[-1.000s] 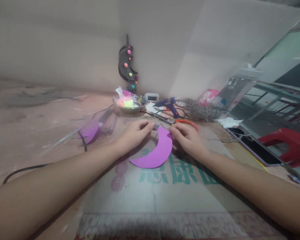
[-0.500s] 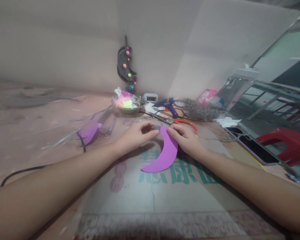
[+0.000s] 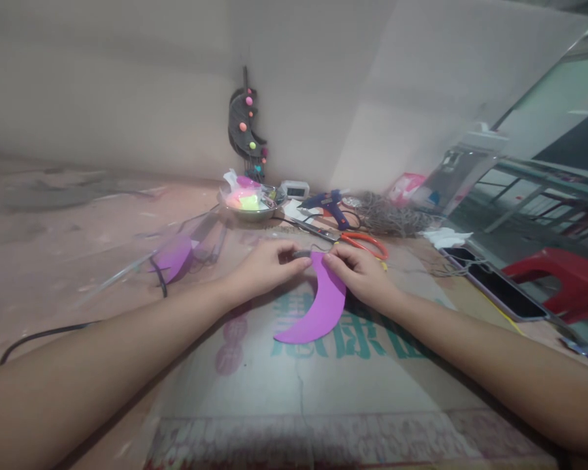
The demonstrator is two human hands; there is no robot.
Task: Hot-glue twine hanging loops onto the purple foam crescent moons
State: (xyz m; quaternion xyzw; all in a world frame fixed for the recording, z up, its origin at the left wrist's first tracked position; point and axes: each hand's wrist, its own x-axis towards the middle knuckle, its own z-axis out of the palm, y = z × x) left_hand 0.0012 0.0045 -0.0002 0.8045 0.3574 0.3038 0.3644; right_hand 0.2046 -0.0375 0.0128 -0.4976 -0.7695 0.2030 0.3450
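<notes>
A purple crescent-shaped cutout (image 3: 321,310), probably foam or paper, hangs tilted above the cardboard, its lower tip pointing left. My right hand (image 3: 360,271) pinches it near the upper end, thumb on the front face. My left hand (image 3: 277,264) is closed on a small bit of grey yarn (image 3: 302,253) right beside the crescent's upper tip. A thin grey strand shows behind that tip, near my right fingers. Just beyond my right hand lie scissors with orange handles (image 3: 365,245).
Printed cardboard (image 3: 235,411) lies under my hands. Behind are a bowl (image 3: 255,212) of colourful pieces, a small clock (image 3: 294,190), a blue glue gun (image 3: 330,205) and a yarn heap (image 3: 392,215). A phone (image 3: 500,287) lies right, a purple scrap (image 3: 174,260) left. A decorated grey crescent (image 3: 245,127) hangs behind.
The crescent has shifted slightly left and down with my right hand. More of the grey strand shows behind its upper tip. My left hand has barely moved.
</notes>
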